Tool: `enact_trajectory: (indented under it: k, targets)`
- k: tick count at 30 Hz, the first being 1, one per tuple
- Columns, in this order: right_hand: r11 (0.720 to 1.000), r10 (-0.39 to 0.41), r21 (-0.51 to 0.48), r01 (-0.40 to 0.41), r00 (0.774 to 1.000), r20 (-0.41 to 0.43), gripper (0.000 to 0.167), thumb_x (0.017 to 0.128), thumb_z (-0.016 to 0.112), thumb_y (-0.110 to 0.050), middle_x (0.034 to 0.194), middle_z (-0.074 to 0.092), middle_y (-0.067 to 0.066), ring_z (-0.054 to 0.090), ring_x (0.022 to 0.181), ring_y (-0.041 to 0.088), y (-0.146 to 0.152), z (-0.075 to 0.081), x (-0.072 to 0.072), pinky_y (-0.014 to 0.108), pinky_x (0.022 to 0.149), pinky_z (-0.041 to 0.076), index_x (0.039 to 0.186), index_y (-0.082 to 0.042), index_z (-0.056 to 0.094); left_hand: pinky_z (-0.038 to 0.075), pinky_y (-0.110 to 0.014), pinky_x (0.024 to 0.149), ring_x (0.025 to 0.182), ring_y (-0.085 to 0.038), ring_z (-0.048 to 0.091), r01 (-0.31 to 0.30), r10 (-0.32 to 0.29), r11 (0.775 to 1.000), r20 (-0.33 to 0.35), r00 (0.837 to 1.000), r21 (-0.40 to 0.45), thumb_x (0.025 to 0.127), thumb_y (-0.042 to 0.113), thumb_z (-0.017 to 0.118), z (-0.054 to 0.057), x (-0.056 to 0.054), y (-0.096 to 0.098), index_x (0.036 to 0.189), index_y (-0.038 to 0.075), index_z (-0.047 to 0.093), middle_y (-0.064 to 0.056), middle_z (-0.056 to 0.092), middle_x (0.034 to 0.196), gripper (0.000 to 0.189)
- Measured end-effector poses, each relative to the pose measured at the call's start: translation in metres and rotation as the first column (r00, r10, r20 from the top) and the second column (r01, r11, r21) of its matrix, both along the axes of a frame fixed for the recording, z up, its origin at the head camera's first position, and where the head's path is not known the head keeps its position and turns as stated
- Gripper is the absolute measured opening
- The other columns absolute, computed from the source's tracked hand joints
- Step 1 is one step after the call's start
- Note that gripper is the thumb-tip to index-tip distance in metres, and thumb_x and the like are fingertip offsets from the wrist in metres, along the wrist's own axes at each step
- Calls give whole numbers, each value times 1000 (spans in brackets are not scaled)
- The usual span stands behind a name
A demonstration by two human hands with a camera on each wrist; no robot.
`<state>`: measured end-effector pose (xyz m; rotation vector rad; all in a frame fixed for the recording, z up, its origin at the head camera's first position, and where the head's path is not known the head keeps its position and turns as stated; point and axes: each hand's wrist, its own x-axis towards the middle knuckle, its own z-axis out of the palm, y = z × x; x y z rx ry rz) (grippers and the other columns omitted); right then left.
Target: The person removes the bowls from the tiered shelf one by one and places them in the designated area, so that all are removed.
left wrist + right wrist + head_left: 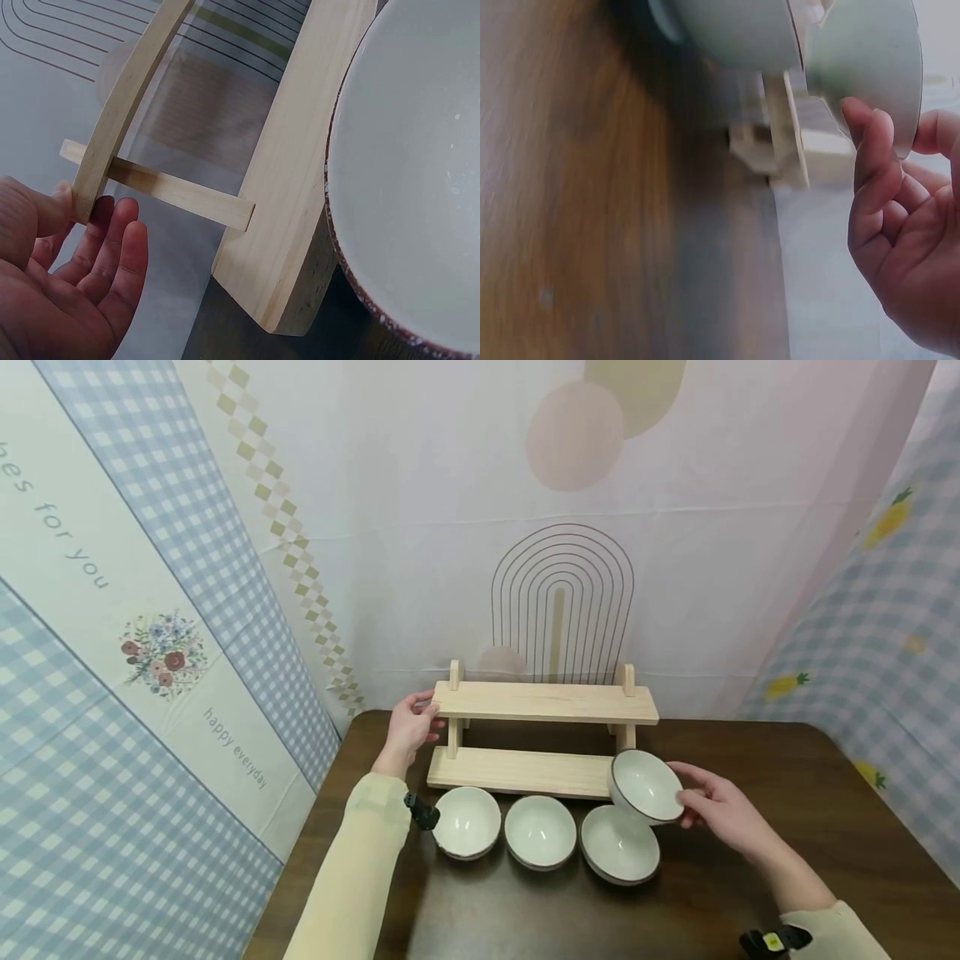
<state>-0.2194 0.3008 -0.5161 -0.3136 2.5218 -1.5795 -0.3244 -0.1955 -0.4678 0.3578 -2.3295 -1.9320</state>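
A two-tier wooden rack (546,702) stands at the back of the table. At the left end of its upper board, my left hand (411,727) pinches the wood between thumb and fingers; the left wrist view shows the other fingers loosely bent below the board (112,127). My right hand (716,806) grips a white bowl (647,785) with a dark rim, thumb and fingers on either side of its right edge. The bowl is tilted, above the right-hand bowl (621,847) and in front of the lower board's (525,771) right end.
In front of the rack, the left bowl (468,822), middle bowl (540,832) and right bowl stand in a row on the dark wooden table (517,914). They look stacked, though how deep I cannot tell. Patterned cloth (405,568) hangs behind and at both sides.
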Motion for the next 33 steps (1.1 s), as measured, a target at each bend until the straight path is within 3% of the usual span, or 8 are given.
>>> enact_trajectory:
  k: [8, 14, 20, 23, 28, 33]
  targets:
    - [999, 15, 52, -16, 1000, 5, 55, 112, 56, -13, 78, 71, 13, 68, 70, 21, 46, -10, 5, 32, 65, 55, 158, 10, 36, 59, -28, 66, 92, -24, 72, -3, 3, 1000, -1, 1000, -1, 110, 12, 62, -2, -2, 0, 149, 10, 60, -20, 68, 129, 39]
    - [990, 110, 77, -115, 992, 60, 58, 113, 54, -13, 76, 69, 10, 68, 69, 23, 74, -15, 8, 33, 62, 55, 157, 17, 32, 60, -29, 67, 94, -26, 73, -6, 6, 1000, -3, 1000, -5, 109, 12, 63, -3, -3, 1, 149, 10, 60, -21, 68, 130, 40]
    - [971, 215, 81, -226, 969, 120, 58, 113, 52, -12, 75, 67, 6, 66, 70, 22, 90, -22, 10, 33, 63, 56, 158, 19, 30, 61, -33, 71, 94, -26, 73, -6, 6, 1000, -1, 1000, -12, 110, 13, 62, -2, -2, 1, 150, 10, 60, -20, 68, 130, 40]
    - [961, 262, 62, -271, 957, 124, 55, 112, 52, -9, 78, 68, 6, 66, 71, 22, 95, -25, 12, 33, 64, 57, 159, 13, 35, 60, -31, 69, 92, -24, 72, -4, 4, 1000, 1, 1000, -12, 110, 13, 62, -2, -1, 0, 150, 11, 60, -20, 68, 130, 40]
    - [945, 322, 16, -326, 940, 115, 49, 112, 52, -6, 81, 68, 7, 66, 71, 24, 101, -29, 16, 34, 63, 57, 160, -16, 49, 60, -30, 68, 93, -24, 72, 13, -13, 1000, -2, 1000, -11, 110, 13, 62, -2, -1, -2, 150, 10, 60, -20, 67, 132, 40]
    - [930, 366, -33, -365, 920, 142, 49, 113, 50, -6, 83, 68, 7, 66, 73, 22, 100, -31, 20, 36, 63, 58, 162, -8, 46, 62, -37, 74, 94, -26, 72, 19, -19, 1000, 1, 1000, -13, 110, 13, 62, -3, -1, -2, 150, 11, 60, -20, 68, 131, 40]
